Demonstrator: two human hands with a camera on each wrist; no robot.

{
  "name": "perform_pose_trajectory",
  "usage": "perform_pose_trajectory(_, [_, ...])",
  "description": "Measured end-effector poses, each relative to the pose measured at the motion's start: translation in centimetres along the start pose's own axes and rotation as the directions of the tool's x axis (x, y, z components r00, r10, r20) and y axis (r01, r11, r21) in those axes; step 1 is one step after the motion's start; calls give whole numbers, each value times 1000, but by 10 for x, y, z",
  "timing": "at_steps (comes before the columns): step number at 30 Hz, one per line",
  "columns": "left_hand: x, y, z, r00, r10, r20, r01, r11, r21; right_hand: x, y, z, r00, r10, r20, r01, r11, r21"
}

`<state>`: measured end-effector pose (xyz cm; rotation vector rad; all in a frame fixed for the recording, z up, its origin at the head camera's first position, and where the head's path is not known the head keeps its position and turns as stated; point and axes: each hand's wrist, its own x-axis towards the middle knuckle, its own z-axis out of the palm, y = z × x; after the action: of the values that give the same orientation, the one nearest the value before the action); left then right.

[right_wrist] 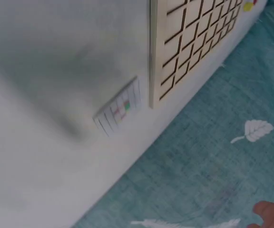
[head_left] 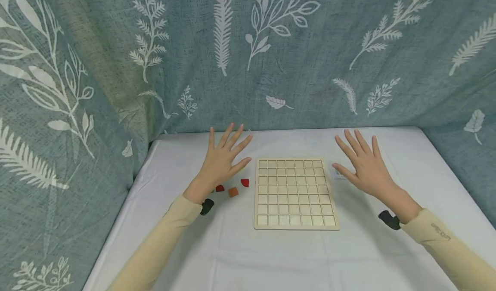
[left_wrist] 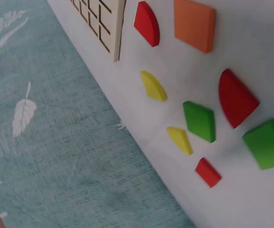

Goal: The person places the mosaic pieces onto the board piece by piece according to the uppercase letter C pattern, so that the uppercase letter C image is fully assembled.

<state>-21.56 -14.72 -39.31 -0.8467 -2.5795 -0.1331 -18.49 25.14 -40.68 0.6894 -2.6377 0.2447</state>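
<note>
A square wooden grid board [head_left: 294, 190] lies on the white table. My left hand [head_left: 218, 164] hovers left of it, fingers spread and straight, holding nothing. Below and beyond that hand lie several small flat pieces: an orange square [left_wrist: 194, 24], red quarter-rounds [left_wrist: 147, 24], green squares [left_wrist: 268, 144], yellow pieces [left_wrist: 153, 86] and a small red piece [left_wrist: 208, 172]. In the head view the left hand covers some of them. On the board's right, my right hand [head_left: 366, 170] is raised with spread fingers and grips nothing. Near its thumb is a small printed card [right_wrist: 120, 108] with a coloured grid.
A white cloth covers the table [head_left: 240, 256]. Behind it and along its sides hangs a blue-green curtain [head_left: 317, 93] with white leaf prints. A dark wrist camera [head_left: 207, 206] is on the left wrist, another dark camera [head_left: 389, 220] on the right.
</note>
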Motion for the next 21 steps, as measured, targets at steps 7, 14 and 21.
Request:
perform_pose_trajectory(7, [-15,-3,7,994,-91,67,96,993,-73,-26,-3,11,995,81,52,-86,992,92])
perform_pose_trajectory(14, [-28,-6,19,982,-170,83,180,975,-131,-44,-9,20,984,145,105,-162,971,174])
perform_pose_trajectory(21, [-38,-8,34,964,-243,105,258,949,-181,-59,-17,32,971,181,154,-214,947,239])
